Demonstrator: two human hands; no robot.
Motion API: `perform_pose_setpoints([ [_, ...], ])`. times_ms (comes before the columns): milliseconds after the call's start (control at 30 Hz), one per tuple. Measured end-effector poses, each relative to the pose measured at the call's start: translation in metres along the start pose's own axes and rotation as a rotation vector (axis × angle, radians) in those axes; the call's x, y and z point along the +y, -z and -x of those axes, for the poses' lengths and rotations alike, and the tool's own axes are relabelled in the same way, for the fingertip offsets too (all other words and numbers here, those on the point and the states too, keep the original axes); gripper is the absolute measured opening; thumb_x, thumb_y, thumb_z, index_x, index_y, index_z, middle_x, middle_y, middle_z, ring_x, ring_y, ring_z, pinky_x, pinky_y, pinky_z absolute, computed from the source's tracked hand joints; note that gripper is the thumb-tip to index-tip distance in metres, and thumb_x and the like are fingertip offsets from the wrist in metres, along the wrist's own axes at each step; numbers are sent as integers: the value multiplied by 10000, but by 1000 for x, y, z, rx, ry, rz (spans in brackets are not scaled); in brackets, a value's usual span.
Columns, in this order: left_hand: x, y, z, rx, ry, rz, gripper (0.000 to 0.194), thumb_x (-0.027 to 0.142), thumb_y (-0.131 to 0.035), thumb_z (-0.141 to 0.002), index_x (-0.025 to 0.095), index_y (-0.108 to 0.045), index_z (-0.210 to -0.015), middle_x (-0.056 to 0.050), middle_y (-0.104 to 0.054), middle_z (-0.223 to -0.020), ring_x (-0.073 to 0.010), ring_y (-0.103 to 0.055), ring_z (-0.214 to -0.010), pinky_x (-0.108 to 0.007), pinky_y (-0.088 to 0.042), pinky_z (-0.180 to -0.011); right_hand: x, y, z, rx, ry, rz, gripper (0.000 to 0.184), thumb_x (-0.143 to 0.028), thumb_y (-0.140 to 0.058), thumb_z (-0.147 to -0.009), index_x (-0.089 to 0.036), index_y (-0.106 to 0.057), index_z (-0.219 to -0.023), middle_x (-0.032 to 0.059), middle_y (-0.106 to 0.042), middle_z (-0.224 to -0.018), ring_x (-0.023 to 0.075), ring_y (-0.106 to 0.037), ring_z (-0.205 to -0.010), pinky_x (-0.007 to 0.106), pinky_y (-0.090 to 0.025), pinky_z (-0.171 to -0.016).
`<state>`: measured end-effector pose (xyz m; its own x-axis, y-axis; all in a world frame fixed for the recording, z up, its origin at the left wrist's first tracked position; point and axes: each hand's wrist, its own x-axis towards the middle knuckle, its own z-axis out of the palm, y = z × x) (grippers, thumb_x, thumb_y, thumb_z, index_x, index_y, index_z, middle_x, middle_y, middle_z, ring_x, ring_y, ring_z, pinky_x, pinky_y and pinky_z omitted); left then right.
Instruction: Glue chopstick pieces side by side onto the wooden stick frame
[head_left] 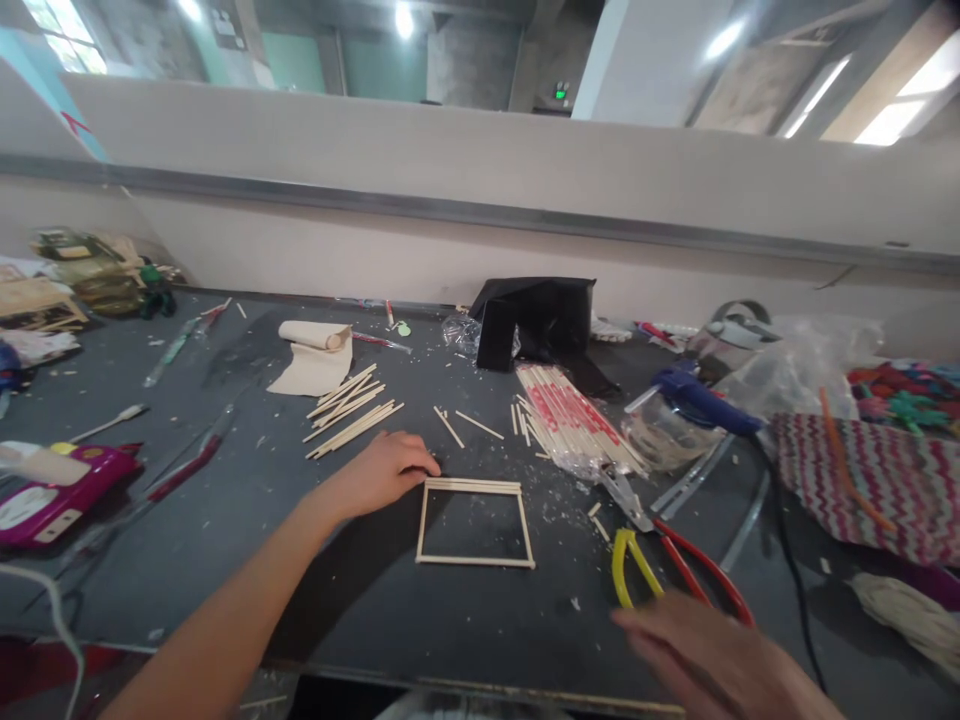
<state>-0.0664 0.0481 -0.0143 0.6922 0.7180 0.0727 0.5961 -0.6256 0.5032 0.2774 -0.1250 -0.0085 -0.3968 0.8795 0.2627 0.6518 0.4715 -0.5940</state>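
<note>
A small rectangular frame of thin wooden sticks (475, 562) lies flat on the dark table, its far side made of sticks laid side by side. My left hand (382, 472) is at the frame's far left corner, fingers bent and pinched on the stick ends there. My right hand (712, 645) is low on the right, smeared by motion, so its fingers cannot be made out. Just beyond it lie red-handled pliers (724, 580) and a yellow loop-shaped handle (619, 570). Loose sticks (352, 425) are piled beyond my left hand.
Plastic-wrapped sticks (566, 415) lie right of centre, near a black folded sheet (544, 320). A blue glue gun (697, 400) with a black cord rests at right, beside a striped knitted cloth (862, 480). Rolled cloth (315, 360) lies behind the sticks; a magenta device (71, 490) sits left.
</note>
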Motion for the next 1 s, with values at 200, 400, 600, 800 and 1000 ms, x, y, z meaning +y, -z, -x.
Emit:
perform_pose_setpoints([
  [200,-5,-3,2,36,-40,52,202,142,-529,-848,225,-711,-874,-24,-653,-896,-145,-601,-841,-260,-414,-779,-28,-34,-116,-120,111,374,244,-196,-425,-944,-216,-595,-1118,73,-657,-991,210,-617,-928,324,-499,-760],
  [400,-6,-5,4,61,-53,30,209,94,-522,-823,219,-688,-846,-9,-648,-859,-139,-593,-813,-256,-402,-750,-35,-65,-164,-294,89,529,74,-226,-563,-894,-185,-620,-918,37,-622,-879,168,-611,-807,241,-423,-618],
  [600,0,-3,4,32,-1,-18,228,76,-491,-814,218,-668,-830,-2,-654,-874,-153,-602,-857,-285,-366,-792,-28,-74,-165,-302,92,538,152,-225,-497,-934,-183,-612,-844,28,-609,-857,153,-599,-805,243,-384,-614],
  [800,3,-4,4,42,-3,-97,218,81,-468,-835,208,-644,-814,-3,-644,-837,-155,-597,-836,-303,-341,-772,-27,-75,-166,-298,76,516,145,-221,-488,-937,-184,-600,-852,23,-606,-873,143,-590,-817,229,-373,-629],
  [1000,8,-8,4,41,21,-230,178,85,-453,-815,186,-599,-804,-26,-627,-834,-171,-587,-802,-318,-341,-733,-27,-75,-164,-284,60,486,146,-214,-484,-939,-182,-601,-857,21,-607,-867,136,-591,-816,224,-367,-624],
])
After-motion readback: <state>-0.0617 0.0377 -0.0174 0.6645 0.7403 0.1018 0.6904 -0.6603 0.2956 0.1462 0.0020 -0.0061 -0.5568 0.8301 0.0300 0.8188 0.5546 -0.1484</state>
